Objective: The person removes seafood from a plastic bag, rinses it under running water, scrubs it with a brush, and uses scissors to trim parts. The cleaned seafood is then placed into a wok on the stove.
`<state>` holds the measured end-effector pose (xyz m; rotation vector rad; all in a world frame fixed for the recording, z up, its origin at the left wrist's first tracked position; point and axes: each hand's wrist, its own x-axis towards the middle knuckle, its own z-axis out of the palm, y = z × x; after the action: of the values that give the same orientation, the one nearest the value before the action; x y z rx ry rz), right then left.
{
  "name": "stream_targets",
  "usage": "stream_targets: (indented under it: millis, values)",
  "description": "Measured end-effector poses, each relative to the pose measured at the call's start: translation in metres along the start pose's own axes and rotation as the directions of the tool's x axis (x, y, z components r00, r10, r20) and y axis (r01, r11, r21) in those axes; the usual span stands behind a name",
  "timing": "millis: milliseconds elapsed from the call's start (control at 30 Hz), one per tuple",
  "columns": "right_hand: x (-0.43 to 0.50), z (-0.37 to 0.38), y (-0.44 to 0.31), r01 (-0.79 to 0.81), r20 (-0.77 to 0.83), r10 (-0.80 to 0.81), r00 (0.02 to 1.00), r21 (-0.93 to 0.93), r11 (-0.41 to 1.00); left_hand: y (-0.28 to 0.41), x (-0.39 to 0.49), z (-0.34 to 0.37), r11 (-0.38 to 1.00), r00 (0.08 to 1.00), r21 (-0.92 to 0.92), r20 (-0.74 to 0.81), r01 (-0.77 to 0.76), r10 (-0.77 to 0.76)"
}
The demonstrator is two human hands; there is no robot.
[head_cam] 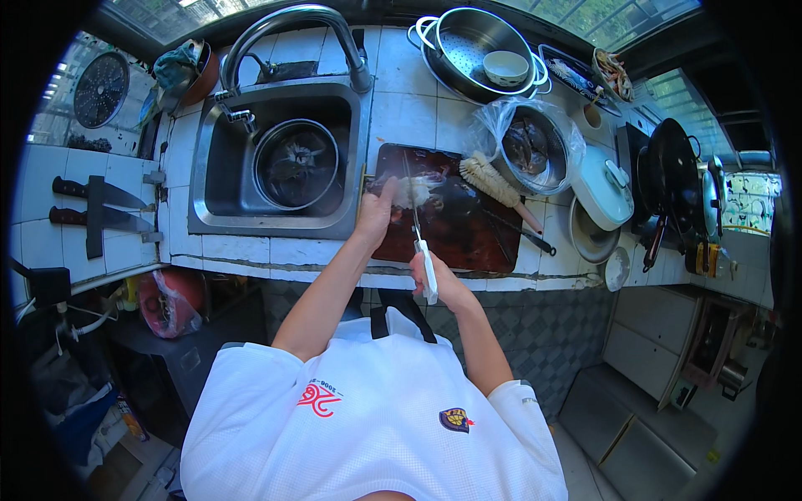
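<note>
In my right hand point(446, 275) is a pair of kitchen scissors point(428, 269) with white handles, its blades pointing away from me and slightly apart. My left hand point(378, 216) grips a pale, wet piece of raw food point(421, 188), possibly fish. The scissor blades lie over or against this piece; the exact contact is blurred. Beneath both is a dark reddish-brown cutting board point(448, 247), wet and smeared. On its right side rest a cream-bristled brush point(489, 178) with a wooden handle and a slim tool with a black handle point(539, 243).
Left of the board is a steel sink point(197, 210) holding a round metal basin point(257, 178). Behind stand a steamer pot point(448, 37) and a bag-lined container point(567, 150) of dark raw food. A lidded white dish point(601, 194) and a wok point(670, 169) stand right. Two knives point(125, 194) hang left.
</note>
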<state>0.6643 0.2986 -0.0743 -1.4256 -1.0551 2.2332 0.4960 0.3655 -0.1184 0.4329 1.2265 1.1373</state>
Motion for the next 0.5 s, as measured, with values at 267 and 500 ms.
stream_targets:
  millis: [267,500]
  values:
    - [0.006,-0.005,0.008,-0.06,-0.057,0.062,0.996,0.031,0.998,-0.017,0.008,0.005,0.999,0.999,-0.036,-0.048,0.022,-0.023]
    - [0.007,-0.006,0.021,-0.146,-0.086,0.151,0.985,0.062,0.987,-0.041,0.017,0.003,0.999,0.998,-0.028,-0.044,0.046,-0.047]
